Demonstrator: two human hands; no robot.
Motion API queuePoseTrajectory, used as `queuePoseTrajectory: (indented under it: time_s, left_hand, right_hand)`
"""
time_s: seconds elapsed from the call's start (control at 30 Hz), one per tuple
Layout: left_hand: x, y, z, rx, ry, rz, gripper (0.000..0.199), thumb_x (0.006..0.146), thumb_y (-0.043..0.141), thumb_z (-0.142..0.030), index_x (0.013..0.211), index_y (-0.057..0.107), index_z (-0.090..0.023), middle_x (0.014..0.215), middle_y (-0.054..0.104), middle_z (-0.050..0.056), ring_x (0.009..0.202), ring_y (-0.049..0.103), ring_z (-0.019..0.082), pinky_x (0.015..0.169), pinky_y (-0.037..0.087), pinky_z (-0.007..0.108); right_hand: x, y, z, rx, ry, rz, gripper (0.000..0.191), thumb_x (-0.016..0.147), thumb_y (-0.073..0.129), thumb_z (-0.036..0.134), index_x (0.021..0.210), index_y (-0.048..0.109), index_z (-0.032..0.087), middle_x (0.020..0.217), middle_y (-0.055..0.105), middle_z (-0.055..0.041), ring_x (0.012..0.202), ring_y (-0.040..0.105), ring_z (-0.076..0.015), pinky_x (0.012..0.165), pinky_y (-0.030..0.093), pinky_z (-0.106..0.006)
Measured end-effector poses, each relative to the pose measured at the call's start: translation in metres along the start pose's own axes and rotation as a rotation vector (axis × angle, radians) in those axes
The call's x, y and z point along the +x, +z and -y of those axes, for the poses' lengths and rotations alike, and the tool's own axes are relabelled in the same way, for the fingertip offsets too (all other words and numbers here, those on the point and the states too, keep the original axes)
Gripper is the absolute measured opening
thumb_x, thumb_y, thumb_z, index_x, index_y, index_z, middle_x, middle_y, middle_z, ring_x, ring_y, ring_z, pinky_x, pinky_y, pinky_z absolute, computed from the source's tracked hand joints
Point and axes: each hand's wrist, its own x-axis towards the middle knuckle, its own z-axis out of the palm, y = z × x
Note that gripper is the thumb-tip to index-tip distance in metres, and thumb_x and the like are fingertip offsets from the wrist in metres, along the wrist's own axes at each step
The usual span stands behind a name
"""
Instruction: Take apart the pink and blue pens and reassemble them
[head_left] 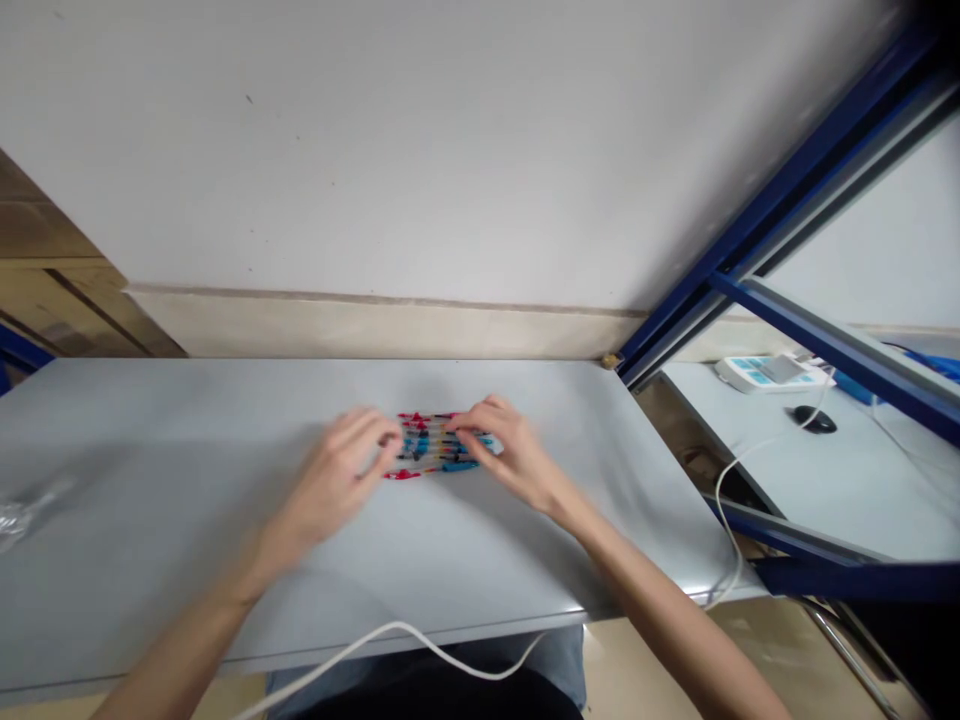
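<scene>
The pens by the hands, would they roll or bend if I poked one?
The pens might roll a little on the flat tabletop, but lying so close together, they could bump each other. They look straight, so they're probably stiff, and likely light because they're so slim.

You can read no lettering, number or sign, either on the pens (pixel 457 466) between your hands (pixel 330 475) or beyond them.

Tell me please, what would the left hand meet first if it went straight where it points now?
The left hand would likely meet the pens first; blur and unclear depth hide whether it touches them now.
</scene>
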Motion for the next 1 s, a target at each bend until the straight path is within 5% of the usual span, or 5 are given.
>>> queuePoseTrajectory:
  time_s: [0.1, 0.27, 0.53, 0.77, 1.0]
  left_hand:
    - [-0.006, 0.024, -0.003, 0.203, 0.124, 0.216, 0.024, 0.106, 0.047, -0.034, 0.107, 0.064, -0.017, 0.103, 0.065, 0.009, 0.095, 0.059, 0.024, 0.082, 0.048, 0.039]
    - [-0.015, 0.046, 0.003, 0.383, 0.207, 0.294, 0.025, 0.103, 0.053, -0.04, 0.101, 0.063, -0.017, 0.098, 0.063, 0.009, 0.093, 0.057, 0.026, 0.078, 0.043, 0.038]
    - [-0.023, 0.054, 0.004, 0.34, 0.224, 0.221, 0.026, 0.106, 0.042, -0.018, 0.092, 0.063, -0.018, 0.095, 0.064, 0.008, 0.092, 0.059, 0.025, 0.076, 0.042, 0.038]
    - [0.022, 0.033, 0.009, 0.383, 0.165, 0.069, 0.02, 0.104, 0.043, -0.015, 0.103, 0.062, -0.017, 0.091, 0.066, 0.007, 0.085, 0.061, 0.024, 0.077, 0.044, 0.037]
    - [0.038, 0.061, 0.029, 0.214, 0.01, 0.011, 0.029, 0.084, 0.041, 0.002, 0.093, 0.06, -0.019, 0.087, 0.067, 0.006, 0.083, 0.062, 0.023, 0.075, 0.044, 0.034]
  right_hand:
    - [-0.005, 0.028, -0.03, -0.074, -0.02, 0.09, 0.018, 0.104, 0.05, 0.019, 0.106, 0.068, 0.021, 0.096, 0.07, -0.0069, 0.092, 0.058, -0.0225, 0.087, 0.048, -0.04]
    - [-0.014, 0.035, -0.039, -0.018, 0.018, 0.029, 0.021, 0.105, 0.046, 0.019, 0.107, 0.067, 0.021, 0.096, 0.069, -0.0074, 0.092, 0.057, -0.023, 0.086, 0.049, -0.04]
    - [-0.01, 0.035, -0.039, 0.013, 0.04, -0.098, 0.023, 0.106, 0.044, 0.021, 0.109, 0.067, 0.022, 0.096, 0.07, -0.0067, 0.087, 0.057, -0.0221, 0.083, 0.048, -0.039]
    - [0.009, 0.019, -0.025, -0.334, 0.008, 0.119, 0.032, 0.11, 0.037, 0.035, 0.117, 0.065, 0.021, 0.099, 0.07, -0.0092, 0.093, 0.056, -0.0245, 0.084, 0.042, -0.038]
    - [0.021, 0.041, -0.057, -0.373, 0.075, 0.118, 0.025, 0.105, 0.041, 0.014, 0.106, 0.065, 0.019, 0.096, 0.071, -0.0088, 0.09, 0.057, -0.0249, 0.082, 0.039, -0.037]
